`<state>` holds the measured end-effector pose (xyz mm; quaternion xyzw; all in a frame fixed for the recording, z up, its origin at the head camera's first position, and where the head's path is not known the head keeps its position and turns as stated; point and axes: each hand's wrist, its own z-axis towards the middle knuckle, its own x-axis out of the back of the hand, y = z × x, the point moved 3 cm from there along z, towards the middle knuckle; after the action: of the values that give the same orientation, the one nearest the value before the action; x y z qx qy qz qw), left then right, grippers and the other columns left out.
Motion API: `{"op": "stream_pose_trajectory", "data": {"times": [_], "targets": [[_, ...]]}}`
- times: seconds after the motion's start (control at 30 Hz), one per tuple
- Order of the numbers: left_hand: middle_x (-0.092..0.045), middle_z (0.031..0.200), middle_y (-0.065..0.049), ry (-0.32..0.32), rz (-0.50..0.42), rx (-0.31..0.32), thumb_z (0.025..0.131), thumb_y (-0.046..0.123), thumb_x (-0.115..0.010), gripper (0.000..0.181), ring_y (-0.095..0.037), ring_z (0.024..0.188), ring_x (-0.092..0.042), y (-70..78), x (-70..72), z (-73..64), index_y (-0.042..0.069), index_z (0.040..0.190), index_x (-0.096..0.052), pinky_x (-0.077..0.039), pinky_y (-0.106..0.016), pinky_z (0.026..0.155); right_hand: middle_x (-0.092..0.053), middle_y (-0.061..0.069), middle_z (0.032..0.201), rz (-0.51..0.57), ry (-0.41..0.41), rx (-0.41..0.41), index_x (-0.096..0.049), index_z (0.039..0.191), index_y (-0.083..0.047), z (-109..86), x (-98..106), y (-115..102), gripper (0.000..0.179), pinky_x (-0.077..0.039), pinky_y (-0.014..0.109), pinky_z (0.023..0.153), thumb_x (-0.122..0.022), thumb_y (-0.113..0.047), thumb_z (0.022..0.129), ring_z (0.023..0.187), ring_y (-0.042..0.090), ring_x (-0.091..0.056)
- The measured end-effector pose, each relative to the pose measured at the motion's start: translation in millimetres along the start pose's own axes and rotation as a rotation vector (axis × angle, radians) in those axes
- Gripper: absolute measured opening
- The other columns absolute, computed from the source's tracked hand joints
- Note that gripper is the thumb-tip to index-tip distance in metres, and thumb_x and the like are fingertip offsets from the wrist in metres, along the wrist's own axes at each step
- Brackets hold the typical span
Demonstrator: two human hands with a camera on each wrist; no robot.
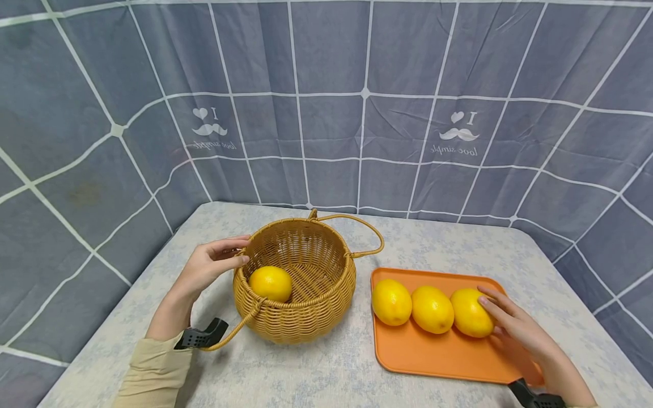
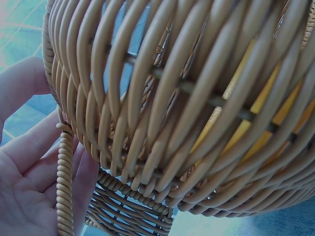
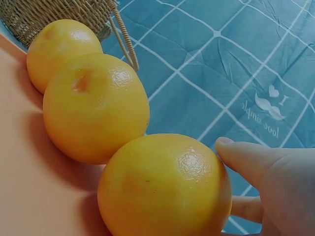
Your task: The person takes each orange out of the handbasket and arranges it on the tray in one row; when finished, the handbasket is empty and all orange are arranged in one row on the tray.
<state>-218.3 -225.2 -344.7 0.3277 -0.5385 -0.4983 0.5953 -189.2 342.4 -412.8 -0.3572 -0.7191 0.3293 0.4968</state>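
Basket: The wicker basket [image 1: 301, 328] is set upright on the counter [image 1: 326, 379], left of the tray, its mouth turned up. One handle [image 1: 378, 232] is stretched out to the right; the other handle [image 1: 234, 331] is angled down to the near left.
Fruit inside: A single yellow fruit [image 1: 271, 284] is held within the basket, against its left wall.
Tray: Three more are borne by the orange tray [image 1: 439, 357], lined up along its far half: the left fruit [image 1: 391, 302], the middle fruit [image 1: 432, 309] and the right fruit [image 1: 472, 313].
Left grip: The left hand [image 1: 206, 269] is placed at the basket's left rim, thumb and forefinger apart; whether the rim is pinched cannot be told.
Right grip: The right hand [image 1: 517, 326] is spread, its fingertips laid against the right side of the right fruit, which is seated on the tray.
Wrists: A black device [image 1: 201, 334] is worn at the left, beside a beige sleeve [image 1: 153, 374].
Backdrop: A grey-blue curtain [image 1: 326, 130] is crossed by white lines and printed with mirrored lettering.
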Motion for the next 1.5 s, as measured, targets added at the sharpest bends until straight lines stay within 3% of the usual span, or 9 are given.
{"op": "stream_pose_trajectory", "data": {"times": [0.53, 0.73, 0.8, 0.87, 0.97, 1.1, 1.33, 1.5], "targets": [[-0.053, 0.133, -0.015, 0.001, 0.001, 0.008, 0.086, 0.016, -0.07, 0.041, -0.003, 0.109, -0.054, -0.7, 0.8, -0.4, -0.006, 0.12, -0.06, -0.043, -0.016, 0.09, -0.018, 0.032, 0.146, -0.044, 0.01, 0.03, -0.014, 0.149, 0.0, -1.5, 5.7, -5.1, 0.067, -0.05, 0.025, 0.078, -0.034, -0.043, 0.102, 0.121, 0.038, -0.04], [-0.052, 0.134, -0.015, 0.0, 0.009, 0.007, 0.087, 0.016, -0.069, 0.041, -0.005, 0.11, -0.054, 0.5, 0.8, -0.2, -0.005, 0.12, -0.06, -0.043, -0.016, 0.09, -0.02, 0.033, 0.144, -0.103, 0.01, 0.104, -0.014, 0.147, 0.004, -5.2, 11.6, -19.4, 0.065, -0.047, 0.047, 0.089, -0.032, -0.039, 0.103, 0.125, 0.048, -0.031], [-0.052, 0.134, -0.015, 0.001, 0.013, 0.008, 0.087, 0.016, -0.069, 0.041, -0.005, 0.11, -0.054, 0.6, 0.7, -0.1, -0.005, 0.121, -0.06, -0.043, -0.016, 0.09, -0.024, 0.033, 0.142, -0.13, 0.015, 0.148, -0.015, 0.147, 0.005, -6.2, 14.1, -26.8, 0.062, -0.045, 0.052, 0.091, -0.033, -0.037, 0.103, 0.123, 0.048, -0.034], [-0.052, 0.134, -0.015, 0.001, 0.016, 0.007, 0.087, 0.016, -0.069, 0.041, -0.006, 0.11, -0.055, 0.7, 0.9, -0.1, -0.005, 0.121, -0.06, -0.043, -0.016, 0.089, -0.029, 0.032, 0.14, -0.164, 0.029, 0.188, -0.018, 0.146, 0.005, -6.9, 16.7, -34.8, 0.06, -0.046, 0.048, 0.091, -0.033, -0.035, 0.103, 0.121, 0.044, -0.04], [-0.052, 0.134, -0.015, 0.001, 0.011, 0.007, 0.087, 0.015, -0.069, 0.041, -0.006, 0.109, -0.055, 0.5, 0.7, 0.1, -0.005, 0.121, -0.06, -0.044, -0.016, 0.089, -0.033, 0.031, 0.139, -0.184, 0.037, 0.258, -0.021, 0.146, 0.004, -7.0, 19.6, -48.6, 0.057, -0.05, 0.032, 0.087, -0.034, -0.032, 0.104, 0.116, 0.017, -0.049], [-0.052, 0.134, -0.016, -0.001, 0.004, 0.003, 0.087, 0.014, -0.069, 0.041, -0.006, 0.109, -0.055, 0.4, 0.3, 0.1, -0.006, 0.121, -0.06, -0.044, -0.016, 0.089, -0.035, 0.027, 0.139, -0.143, 0.018, 0.36, -0.023, 0.145, 0.004, -5.1, 18.9, -70.0, 0.053, -0.046, 0.014, 0.082, -0.035, -0.027, 0.104, 0.105, -0.012, -0.044], [-0.052, 0.133, -0.015, 0.001, 0.007, 0.008, 0.087, 0.015, -0.069, 0.041, -0.005, 0.109, -0.055, 0.3, 0.0, 0.3, -0.006, 0.121, -0.06, -0.044, -0.016, 0.089, -0.045, -0.005, 0.13, -0.036, -0.037, 0.524, -0.028, 0.145, -0.001, 1.6, 11.8, -115.7, 0.046, -0.046, 0.016, 0.086, -0.035, -0.021, 0.104, 0.111, -0.004, -0.05], [-0.052, 0.133, -0.015, 0.0, 0.002, 0.012, 0.087, 0.014, -0.069, 0.041, -0.004, 0.109, -0.055, 0.1, -0.3, 0.0, -0.006, 0.121, -0.059, -0.044, -0.016, 0.089, -0.044, 0.007, 0.136, 0.0, -0.066, 0.558, -0.029, 0.145, -0.004, 9.3, 1.5, -151.3, 0.048, -0.046, 0.018, 0.089, -0.037, -0.025, 0.103, 0.116, 0.002, -0.05]]}}
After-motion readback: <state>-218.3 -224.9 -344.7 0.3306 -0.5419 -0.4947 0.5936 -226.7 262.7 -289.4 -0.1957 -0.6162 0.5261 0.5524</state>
